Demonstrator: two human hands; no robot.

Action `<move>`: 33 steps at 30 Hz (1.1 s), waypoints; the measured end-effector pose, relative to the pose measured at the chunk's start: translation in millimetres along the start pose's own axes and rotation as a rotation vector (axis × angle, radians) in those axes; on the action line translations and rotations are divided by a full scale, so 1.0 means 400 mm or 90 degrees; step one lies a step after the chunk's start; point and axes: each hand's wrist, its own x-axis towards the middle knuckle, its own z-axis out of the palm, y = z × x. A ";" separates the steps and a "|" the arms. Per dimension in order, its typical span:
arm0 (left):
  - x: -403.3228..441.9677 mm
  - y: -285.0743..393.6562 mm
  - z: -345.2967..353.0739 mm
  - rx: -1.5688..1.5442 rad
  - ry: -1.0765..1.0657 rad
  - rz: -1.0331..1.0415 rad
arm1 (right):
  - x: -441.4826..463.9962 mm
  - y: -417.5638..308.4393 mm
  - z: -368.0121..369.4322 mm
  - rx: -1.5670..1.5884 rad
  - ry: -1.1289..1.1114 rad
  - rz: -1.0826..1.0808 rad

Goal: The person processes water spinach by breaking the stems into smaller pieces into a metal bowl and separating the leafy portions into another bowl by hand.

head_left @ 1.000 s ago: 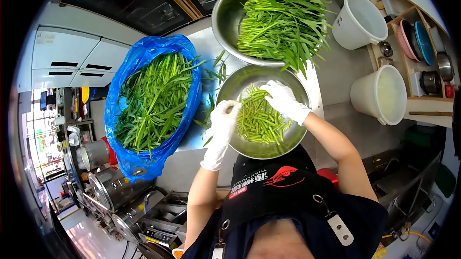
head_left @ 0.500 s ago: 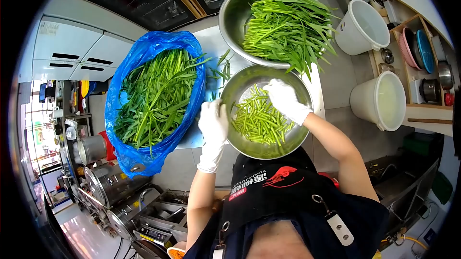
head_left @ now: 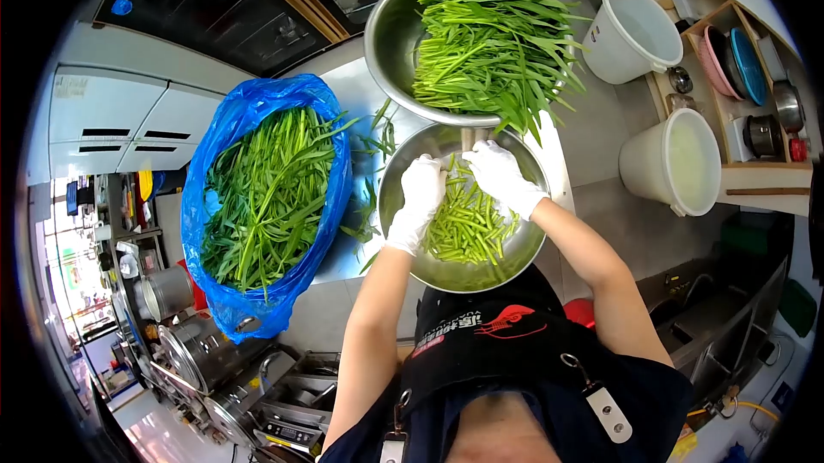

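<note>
Right of centre, the tabletop (head_left: pixel 348 81) ends just past the lower bowl (head_left: pixel 393 184), bare floor (head_left: pixel 592 102) beyond; the bowl's bottom rim is right by the apron (head_left: pixel 468 369). Two hands in, left hand (head_left: pixel 422 199) and right hand (head_left: pixel 498 175), fingers curled; can't tell what either grip holds! Countless stems (head_left: pixel 468 236) lie below, mid-frame. Two buckets (head_left: pixel 633 163) right; one bag (head_left: pixel 340 167) crowds the left, one upper bowl (head_left: pixel 390 42) of greens (head_left: pixel 489 42) blocks the top.

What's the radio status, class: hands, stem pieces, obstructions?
Left hand, right hand: gloved, at nearer bowl, grip unclear. Stem pieces: loose inside bowl. Nothing visibly blocking.
</note>
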 end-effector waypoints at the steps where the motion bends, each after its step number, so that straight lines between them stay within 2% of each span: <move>1: 0.007 -0.001 0.005 0.040 -0.005 0.027 | -0.008 -0.004 -0.012 0.022 0.004 0.008; 4: 0.033 -0.019 0.027 0.160 -0.040 0.138 | -0.034 -0.017 -0.055 0.059 0.021 0.010; 8: 0.034 -0.038 0.029 0.218 -0.075 0.126 | -0.051 -0.008 -0.071 0.121 0.024 0.038; 11: 0.007 0.001 -0.090 -0.037 -0.054 0.029 | -0.072 -0.012 -0.101 0.205 0.055 0.043; 13: -0.006 0.010 -0.167 -0.191 -0.058 -0.057 | -0.077 -0.002 -0.098 0.174 0.051 0.021; 17: -0.042 0.002 -0.319 -0.268 0.016 -0.114 | -0.083 -0.003 -0.112 0.146 0.005 0.014; 19: -0.065 -0.005 -0.385 -0.287 0.050 -0.163 | -0.089 -0.010 -0.115 0.156 0.059 -0.023; 20: -0.076 -0.015 -0.411 -0.250 0.047 -0.194 | -0.093 -0.014 -0.112 0.162 0.085 -0.041; 23: -0.109 -0.042 -0.441 -0.095 0.052 -0.233 | -0.099 -0.030 -0.116 0.146 0.036 -0.009; 25: -0.131 -0.060 -0.439 -0.043 0.000 -0.244 | -0.102 -0.021 -0.096 0.114 0.000 0.013; 28: -0.159 -0.087 -0.428 0.015 -0.042 -0.206 | -0.102 -0.016 -0.082 0.082 -0.062 0.053; 30: -0.168 -0.109 -0.424 0.033 -0.046 -0.139 | -0.085 -0.011 -0.064 0.069 -0.017 0.072; 31: -0.169 -0.103 -0.431 0.034 -0.093 -0.176 | -0.075 -0.009 -0.051 0.062 0.005 0.083; 33: -0.164 -0.073 -0.448 0.025 -0.081 -0.185 | -0.042 -0.006 -0.021 0.062 0.032 0.038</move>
